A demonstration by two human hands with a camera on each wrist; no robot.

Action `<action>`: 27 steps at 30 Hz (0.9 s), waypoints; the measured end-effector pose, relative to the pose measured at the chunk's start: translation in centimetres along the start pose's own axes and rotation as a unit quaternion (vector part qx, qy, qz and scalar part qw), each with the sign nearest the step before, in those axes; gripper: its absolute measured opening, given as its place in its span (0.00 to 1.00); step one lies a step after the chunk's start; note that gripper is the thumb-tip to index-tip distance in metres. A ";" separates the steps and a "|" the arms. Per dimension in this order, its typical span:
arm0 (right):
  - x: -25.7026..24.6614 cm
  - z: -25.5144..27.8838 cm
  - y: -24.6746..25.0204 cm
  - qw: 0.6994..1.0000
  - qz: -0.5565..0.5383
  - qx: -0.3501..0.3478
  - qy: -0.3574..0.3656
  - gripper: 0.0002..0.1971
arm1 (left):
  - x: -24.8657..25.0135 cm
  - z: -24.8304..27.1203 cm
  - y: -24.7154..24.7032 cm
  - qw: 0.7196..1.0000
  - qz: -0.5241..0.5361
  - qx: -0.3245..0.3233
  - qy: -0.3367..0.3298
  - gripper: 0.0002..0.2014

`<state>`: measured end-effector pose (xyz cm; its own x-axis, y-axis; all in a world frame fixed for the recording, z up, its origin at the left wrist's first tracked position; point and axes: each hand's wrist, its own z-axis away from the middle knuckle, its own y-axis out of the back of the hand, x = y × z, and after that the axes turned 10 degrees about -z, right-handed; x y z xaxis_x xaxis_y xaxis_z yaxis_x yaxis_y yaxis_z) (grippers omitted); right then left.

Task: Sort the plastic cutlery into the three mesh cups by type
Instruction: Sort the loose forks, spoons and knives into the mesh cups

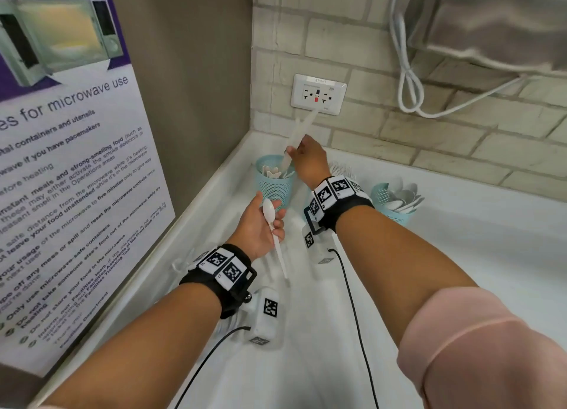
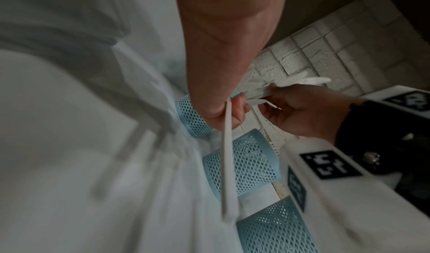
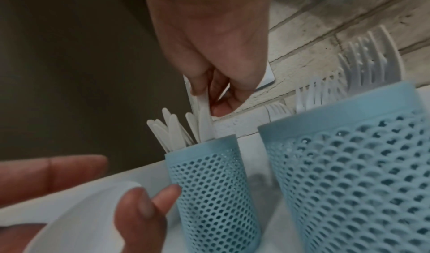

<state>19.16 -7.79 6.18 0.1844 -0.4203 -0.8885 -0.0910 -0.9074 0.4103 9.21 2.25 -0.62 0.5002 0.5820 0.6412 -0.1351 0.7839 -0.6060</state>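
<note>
Three light-blue mesh cups stand by the tiled wall. The left cup (image 1: 274, 184) (image 3: 214, 183) holds white knives. My right hand (image 1: 295, 151) (image 3: 209, 100) is above it and pinches white plastic knives (image 1: 302, 129) (image 3: 204, 117), whose lower ends reach into the cup. The middle cup (image 3: 349, 165) (image 2: 246, 163) holds forks (image 3: 372, 60) and is mostly hidden behind my right wrist in the head view. The right cup (image 1: 395, 207) holds spoons. My left hand (image 1: 273, 221) grips a white spoon (image 1: 271, 221) (image 2: 227, 155), bowl up, in front of the left cup.
The white counter (image 1: 460, 255) ends in a corner; a brown side wall with a microwave poster (image 1: 70, 178) is on the left. A socket (image 1: 318, 94) is on the tiled wall behind the cups. Loose white cutlery (image 1: 271, 266) lies under my left hand. Cables trail from both wrists.
</note>
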 end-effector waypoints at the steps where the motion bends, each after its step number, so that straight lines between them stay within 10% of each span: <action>1: 0.2 0.0 -0.1 0.999 0.031 -0.021 0.000 0.14 | -0.1 0.0 0.0 1.000 0.003 0.001 0.003 0.19; 20: 1.3 2.7 2.4 0.994 -0.024 0.050 0.095 0.08 | -0.6 0.7 -0.2 0.999 -0.007 -0.037 0.003 0.21; 27: 2.7 6.9 4.8 0.976 0.066 -0.210 0.003 0.14 | -1.6 1.5 -1.8 0.996 -0.078 -0.042 0.010 0.31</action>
<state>12.48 -13.23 4.27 0.2031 -0.5328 -0.8215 0.2941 -0.7671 0.5702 7.33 0.24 0.14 0.5258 0.4496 0.7220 0.0174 0.8430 -0.5376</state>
